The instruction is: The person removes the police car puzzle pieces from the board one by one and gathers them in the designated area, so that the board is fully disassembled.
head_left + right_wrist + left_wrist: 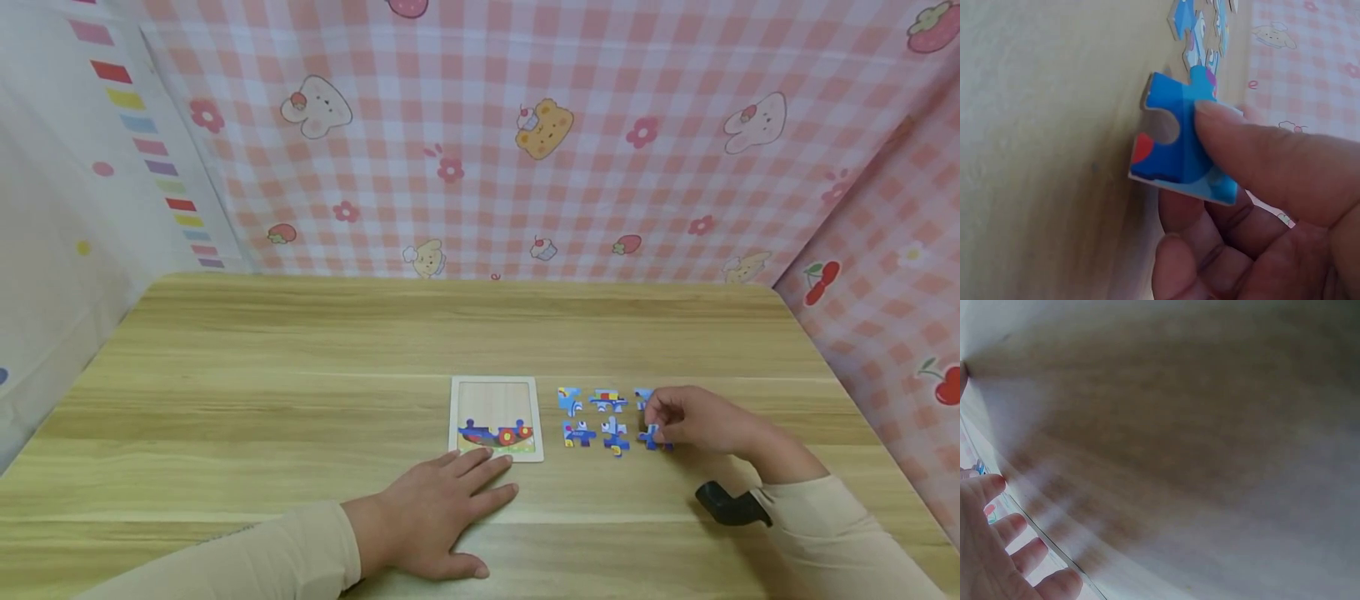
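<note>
My right hand (pixel 697 421) pinches a blue jigsaw piece (pixel 1175 161) with a red patch and a round notch, thumb on its printed face, above the right end of the loose pieces. My left hand (pixel 438 508) lies with fingers spread on the table, fingertips at the lower edge of a white-rimmed puzzle tray (pixel 454 417). Joined pieces (pixel 491 437) showing red wheels and a green strip fill the tray's bottom part; bare wood shows above them. In the left wrist view the left fingers (pixel 1029 555) reach along the tray's edge.
Several loose jigsaw pieces lie in two rows right of the tray, among them a yellow-cornered piece (pixel 577 433) and a red-and-yellow one (pixel 608 400). The wood-grain table (pixel 300 350) meets a pink checked cloth (pixel 480 208) behind. A black wrist mount (pixel 731 508) sticks out under the right sleeve.
</note>
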Tool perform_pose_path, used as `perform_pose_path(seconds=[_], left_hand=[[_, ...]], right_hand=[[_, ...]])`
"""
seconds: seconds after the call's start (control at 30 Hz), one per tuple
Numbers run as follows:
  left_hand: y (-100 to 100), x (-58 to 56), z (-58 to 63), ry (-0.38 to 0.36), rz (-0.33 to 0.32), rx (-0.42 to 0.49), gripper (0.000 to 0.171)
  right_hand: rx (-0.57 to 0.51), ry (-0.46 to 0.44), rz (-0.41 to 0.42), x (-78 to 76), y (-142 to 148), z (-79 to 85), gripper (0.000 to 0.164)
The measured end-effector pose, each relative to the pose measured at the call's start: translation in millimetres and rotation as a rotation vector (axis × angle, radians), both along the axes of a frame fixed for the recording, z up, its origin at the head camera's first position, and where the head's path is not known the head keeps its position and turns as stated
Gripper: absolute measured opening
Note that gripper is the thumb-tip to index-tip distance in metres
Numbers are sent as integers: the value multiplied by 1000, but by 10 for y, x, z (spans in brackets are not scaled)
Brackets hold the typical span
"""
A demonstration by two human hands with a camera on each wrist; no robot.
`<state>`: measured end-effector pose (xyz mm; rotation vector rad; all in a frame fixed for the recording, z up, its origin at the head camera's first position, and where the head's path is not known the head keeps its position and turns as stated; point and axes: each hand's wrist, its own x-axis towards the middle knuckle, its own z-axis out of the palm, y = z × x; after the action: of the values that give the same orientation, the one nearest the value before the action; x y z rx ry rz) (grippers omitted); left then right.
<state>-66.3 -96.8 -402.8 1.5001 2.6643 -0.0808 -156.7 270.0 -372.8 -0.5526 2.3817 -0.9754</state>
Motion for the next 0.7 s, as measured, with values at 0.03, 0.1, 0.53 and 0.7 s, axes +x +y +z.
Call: perform_pose_path(seconds=[0.03, 0.1, 0.53, 0.7], left_hand=[[2, 1, 6, -6, 5, -7, 77], [7, 4, 16, -19, 17, -24, 77], [5, 7, 24, -24, 17, -20, 77], [-5, 7, 20, -26, 10, -8, 77]], right_hand=[[2, 3, -1, 0, 2, -5, 8], [5, 6, -4, -5, 8, -20, 9], [41, 96, -9, 8, -10, -65, 14], [88, 117, -26, 10, -36, -73, 15]])
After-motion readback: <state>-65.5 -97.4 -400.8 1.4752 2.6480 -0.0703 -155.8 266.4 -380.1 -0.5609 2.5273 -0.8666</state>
